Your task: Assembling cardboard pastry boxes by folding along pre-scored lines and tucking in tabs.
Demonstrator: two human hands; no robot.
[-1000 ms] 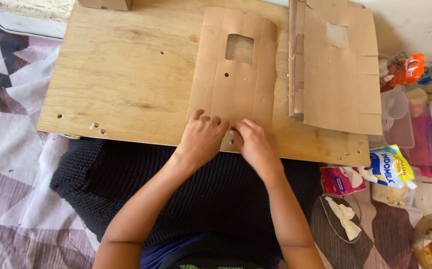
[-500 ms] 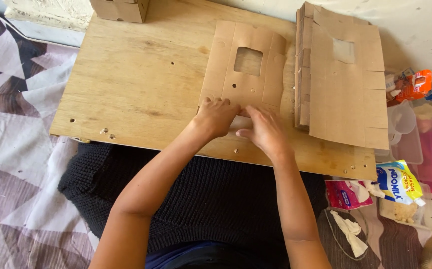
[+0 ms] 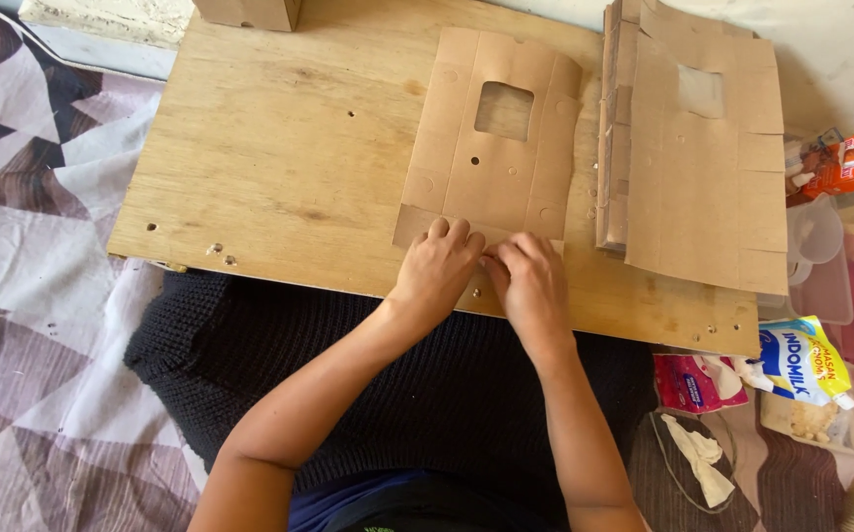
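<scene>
Cardboard sheet (image 3: 491,148) with a square window lies flat on the wooden board (image 3: 279,148), both the left hand (image 3: 437,271) and right hand (image 3: 530,286) pinching its near edge, beside a cardboard stack (image 3: 703,167).

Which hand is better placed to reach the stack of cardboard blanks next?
Right, probably. The right hand presses the near edge of the flat cardboard blank on the side towards the stack; the left hand sits farther away and would have to cross over.

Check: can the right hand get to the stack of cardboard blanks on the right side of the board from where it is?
Probably yes. The right hand presses the near edge of the flat cardboard blank, and the stack of cardboard blanks lies just beyond it on the same plywood board, with only bare board between.
</scene>
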